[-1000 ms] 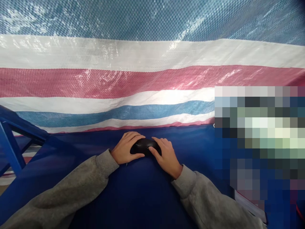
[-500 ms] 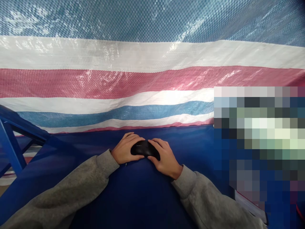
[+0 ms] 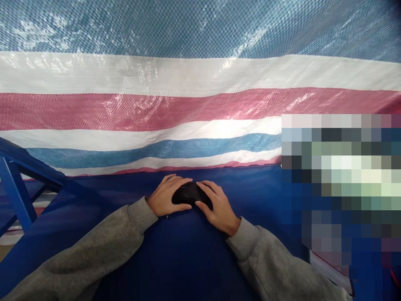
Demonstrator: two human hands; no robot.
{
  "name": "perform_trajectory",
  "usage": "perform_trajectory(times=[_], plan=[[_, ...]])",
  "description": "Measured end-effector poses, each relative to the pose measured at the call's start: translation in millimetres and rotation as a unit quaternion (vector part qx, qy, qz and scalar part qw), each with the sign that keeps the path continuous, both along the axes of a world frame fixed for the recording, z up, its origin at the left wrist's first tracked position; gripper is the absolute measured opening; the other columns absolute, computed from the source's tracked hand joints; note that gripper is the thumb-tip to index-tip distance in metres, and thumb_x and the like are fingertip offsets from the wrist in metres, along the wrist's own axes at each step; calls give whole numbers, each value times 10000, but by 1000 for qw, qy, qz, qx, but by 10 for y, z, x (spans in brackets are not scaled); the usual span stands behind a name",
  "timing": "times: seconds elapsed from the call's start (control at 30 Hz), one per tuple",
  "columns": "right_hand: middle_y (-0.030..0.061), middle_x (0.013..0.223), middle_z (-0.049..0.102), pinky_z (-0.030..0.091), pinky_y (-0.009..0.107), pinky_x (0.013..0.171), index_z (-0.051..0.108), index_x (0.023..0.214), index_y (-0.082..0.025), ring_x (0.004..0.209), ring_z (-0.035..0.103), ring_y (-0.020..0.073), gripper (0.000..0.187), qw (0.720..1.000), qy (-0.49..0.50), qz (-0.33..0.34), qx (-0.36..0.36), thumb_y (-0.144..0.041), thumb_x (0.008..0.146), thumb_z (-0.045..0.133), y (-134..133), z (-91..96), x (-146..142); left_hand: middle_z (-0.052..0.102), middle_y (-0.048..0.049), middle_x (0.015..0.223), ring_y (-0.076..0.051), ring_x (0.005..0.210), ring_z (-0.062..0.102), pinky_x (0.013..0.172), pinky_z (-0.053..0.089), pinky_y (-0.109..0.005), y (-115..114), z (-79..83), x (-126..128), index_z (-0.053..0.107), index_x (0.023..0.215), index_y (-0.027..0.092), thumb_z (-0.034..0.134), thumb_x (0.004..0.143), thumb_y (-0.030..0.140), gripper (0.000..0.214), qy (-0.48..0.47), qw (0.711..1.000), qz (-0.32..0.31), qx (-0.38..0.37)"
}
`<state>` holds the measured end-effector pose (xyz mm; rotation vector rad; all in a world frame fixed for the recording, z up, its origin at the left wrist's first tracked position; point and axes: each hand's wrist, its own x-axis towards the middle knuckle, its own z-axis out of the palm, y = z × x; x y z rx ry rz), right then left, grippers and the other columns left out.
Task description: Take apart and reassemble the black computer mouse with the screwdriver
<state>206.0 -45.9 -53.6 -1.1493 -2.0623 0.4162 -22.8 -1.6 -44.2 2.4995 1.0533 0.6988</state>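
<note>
A black oval object (image 3: 188, 193) with a smooth, rounded top, possibly a computer mouse, rests on a dark blue sheet (image 3: 175, 255) at the lower middle of the view. My left hand (image 3: 165, 195) grips its left end, with the fingers curled over the top. My right hand (image 3: 217, 207) holds its right end, the fingers reaching over from that side. Both hands hide much of the object, and grey sweatshirt sleeves cover my forearms.
A woven tarpaulin (image 3: 156, 110) with blue, white and red stripes hangs behind the dark blue sheet. A blue metal frame (image 3: 15, 188) stands at the left edge. A pixelated patch (image 3: 341, 188) covers the right side.
My right fingers have shifted slightly on the black object, and the view has tilted a little. The object stays between my hands in about the same place.
</note>
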Motion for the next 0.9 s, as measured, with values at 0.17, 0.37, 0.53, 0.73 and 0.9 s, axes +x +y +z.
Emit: perform_trajectory(times=[0.17,0.37,0.53,0.73,0.9], plan=[[109,1306,575,480,426,1044,512,1364,-224,1199,571,243,405,998,53,-28,-28,-329,973,485,34,-12,-15,669,-66,1233,-273,1175,587,1100,338,-480,5,5,-7,553,1281,256,604,859,427,458,-18,999,38,-3],[103,1288,615,497,449,1026,519,1360,-230,1173,600,237,379,993,96,-65,-40,-289,997,427,66,-34,-12,715,-57,1089,-242,1037,654,1049,402,-454,35,-23,-21,567,1248,244,563,892,447,409,-59,992,111,-28],[106,1282,595,519,432,1004,524,1349,-227,1159,598,233,388,990,117,-71,-38,-212,975,423,86,-57,-17,662,-57,1223,-253,1136,602,1019,435,-417,57,-60,-29,520,1321,247,504,921,478,462,-48,987,147,-36],[122,1309,530,534,426,981,518,1339,-222,1171,572,241,401,988,121,-82,-41,-188,947,442,84,-50,-32,660,-64,1218,-255,1127,591,1041,391,-455,66,-65,-30,537,1295,236,398,973,450,411,-10,991,130,-8],[127,1329,511,486,436,1021,566,1228,-215,1209,539,252,314,992,90,-88,-24,-218,921,498,51,-25,-24,656,-63,1204,-252,1137,574,1022,392,-464,92,-87,-39,549,1271,240,366,988,439,392,16,991,133,3]])
